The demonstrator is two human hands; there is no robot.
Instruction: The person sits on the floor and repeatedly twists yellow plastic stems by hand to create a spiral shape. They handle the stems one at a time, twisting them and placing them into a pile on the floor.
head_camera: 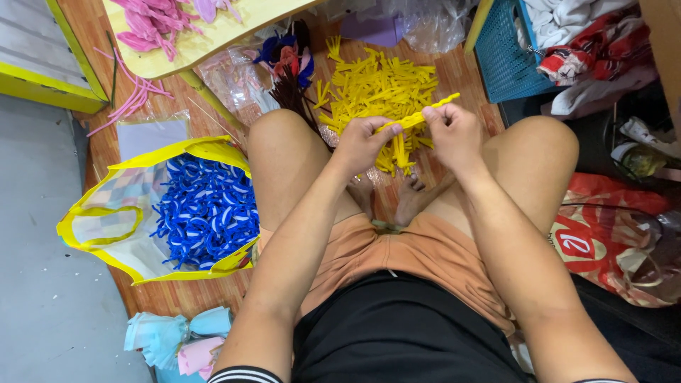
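Both your hands are closed on one yellow strip (418, 115), held up between your knees. Left hand (360, 144) pinches its lower end, thumb on top, with a few more yellow pieces hanging below the grip. Right hand (454, 135) has fingertips curled tight around the strip partway along; the free end sticks out up and to the right past the knuckles. Whether the strip is being bent or twisted, you cannot tell from here.

Just beyond your hands: the yellow pile (379, 89), loose on the floor, still large. By my reading, most of the yellow stock is unworked.

Left of your left hand, past the knee: an open yellow-rimmed bag (106, 220) holding blue-and-white looped pieces (206, 213), well filled; looks like finished work in another colour.

Further out, upper left: pink strips (152, 25) on a pale yellow worktop (213, 39). Upper right of your right hand: a blue basket (504, 60) with cloth in it.
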